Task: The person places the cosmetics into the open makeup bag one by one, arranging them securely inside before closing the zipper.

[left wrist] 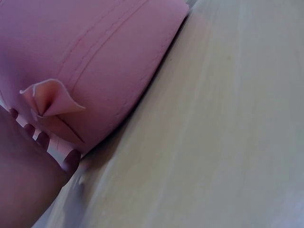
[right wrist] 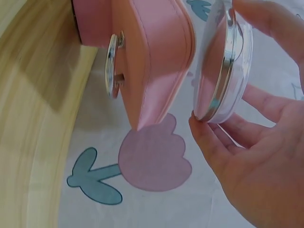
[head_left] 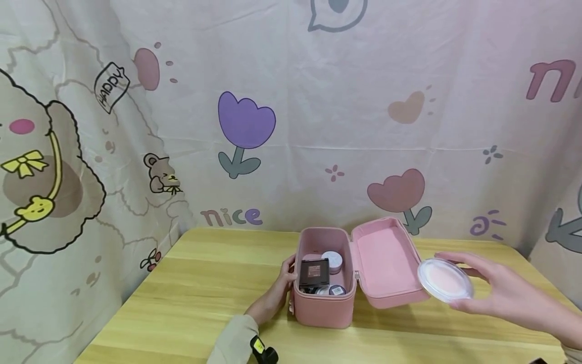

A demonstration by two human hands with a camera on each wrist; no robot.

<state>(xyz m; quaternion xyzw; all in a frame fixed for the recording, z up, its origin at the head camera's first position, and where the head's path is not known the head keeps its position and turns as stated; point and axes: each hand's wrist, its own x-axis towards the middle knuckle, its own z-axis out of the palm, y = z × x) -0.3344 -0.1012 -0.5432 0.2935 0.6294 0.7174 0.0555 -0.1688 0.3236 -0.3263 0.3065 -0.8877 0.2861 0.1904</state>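
Observation:
My right hand [head_left: 484, 290] pinches a round compact [head_left: 445, 279] by its edges, thumb on one side and fingers on the other. The compact has a clear rim, a pale pink middle and, in the right wrist view, a shiny metallic band [right wrist: 229, 61]. It is in the air beside the raised lid [head_left: 386, 260] of a pink cosmetic case [head_left: 324, 309]. My left hand [head_left: 277, 290] rests against the case's left side, its fingertips touching the wall. Inside the case lie a dark square palette [head_left: 314, 273], a white round jar [head_left: 333, 261] and smaller items, partly hidden.
The case stands on a yellow wooden table [head_left: 191, 303], its lid swung out to the right. A metal handle [right wrist: 111, 66] sticks out from the lid. A pink bow [left wrist: 52, 99] sits on the case's side. A printed cloth [head_left: 295, 126] hangs behind the table.

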